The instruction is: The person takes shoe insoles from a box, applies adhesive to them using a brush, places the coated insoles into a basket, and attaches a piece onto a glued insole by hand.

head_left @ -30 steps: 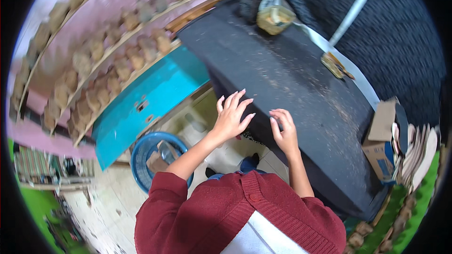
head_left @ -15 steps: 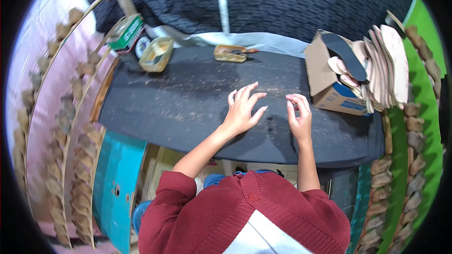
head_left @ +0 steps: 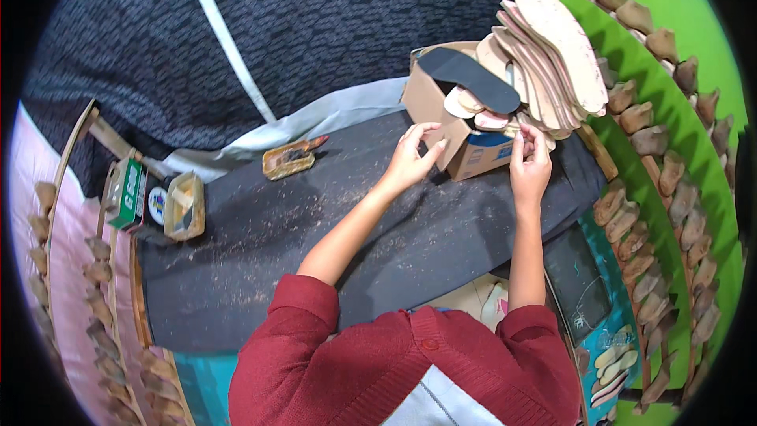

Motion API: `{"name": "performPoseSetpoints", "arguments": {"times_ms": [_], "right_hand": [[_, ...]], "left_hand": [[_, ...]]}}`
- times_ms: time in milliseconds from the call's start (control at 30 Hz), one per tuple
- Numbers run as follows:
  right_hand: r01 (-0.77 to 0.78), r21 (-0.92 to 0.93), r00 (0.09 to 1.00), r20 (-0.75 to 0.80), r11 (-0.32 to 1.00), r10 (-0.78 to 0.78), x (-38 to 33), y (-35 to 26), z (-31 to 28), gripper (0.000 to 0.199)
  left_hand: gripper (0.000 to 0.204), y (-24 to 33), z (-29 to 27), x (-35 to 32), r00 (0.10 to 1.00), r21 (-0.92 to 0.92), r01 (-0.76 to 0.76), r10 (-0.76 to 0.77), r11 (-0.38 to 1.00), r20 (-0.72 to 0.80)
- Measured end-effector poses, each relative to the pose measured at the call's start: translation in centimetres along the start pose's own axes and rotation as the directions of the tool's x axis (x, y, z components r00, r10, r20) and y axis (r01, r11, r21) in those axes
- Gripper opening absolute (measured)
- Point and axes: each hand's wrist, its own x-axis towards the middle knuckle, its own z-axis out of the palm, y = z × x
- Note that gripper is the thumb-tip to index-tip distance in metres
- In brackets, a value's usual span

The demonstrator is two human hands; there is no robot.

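Observation:
An open cardboard box (head_left: 487, 156) stands on the right part of the dark cloth-covered table (head_left: 315, 244). It is filled with shoe insoles: a tall fanned stack of beige ones (head_left: 552, 51), smaller pale pieces (head_left: 465, 101) and a dark grey insole (head_left: 469, 75) lying over the top. My left hand (head_left: 410, 162) is at the box's near left flap, thumb and fingers apart. At the box's front right corner is my right hand (head_left: 531, 164), its fingers bent and spread a little. Whether either hand presses on the cardboard is hard to see.
Farther left lie a small amber tray with a brush (head_left: 288, 161), a yellowish tub (head_left: 185, 205) and a green box (head_left: 126, 193). Racks of brown shoe lasts (head_left: 650, 142) line the right side, with more lasts (head_left: 98, 272) at left. Crumbs are scattered over the cloth.
My view has turned right. Both hands have gone from above the middle of the table to the cardboard box, one at each side of its front.

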Motion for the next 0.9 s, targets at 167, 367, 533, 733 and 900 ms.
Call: {"name": "performPoseSetpoints", "arguments": {"times_ms": [167,367,533,733,900], "right_hand": [[-0.088,-0.223,0.996,-0.023,0.971,0.085,2.3,-0.7,1.3,0.023],[-0.167,-0.238,0.986,-0.030,0.957,0.165,3.2,-0.8,3.7,0.023],[-0.178,0.041,0.984,-0.020,0.983,0.178,3.6,-0.3,4.9,0.021],[-0.122,0.649,0.947,-0.151,0.751,0.284,4.2,-1.4,6.4,0.022],[-0.056,0.801,0.941,-0.157,0.596,0.299,2.3,-3.8,6.4,0.023]], "left_hand": [[0.038,-0.9,1.5,2.4,1.000,-0.180,-0.005,0.001,0.984,-0.023],[0.039,-1.0,1.2,2.3,1.000,-0.273,0.013,-0.012,0.962,0.008],[0.041,-1.4,0.6,2.0,0.994,-0.351,0.104,-0.081,0.931,0.079],[0.044,-2.0,-1.5,2.1,0.911,-0.814,0.384,-0.324,0.435,0.256],[0.046,-2.4,-5.5,0.5,0.906,-0.894,0.312,-0.384,0.322,0.178]]}}
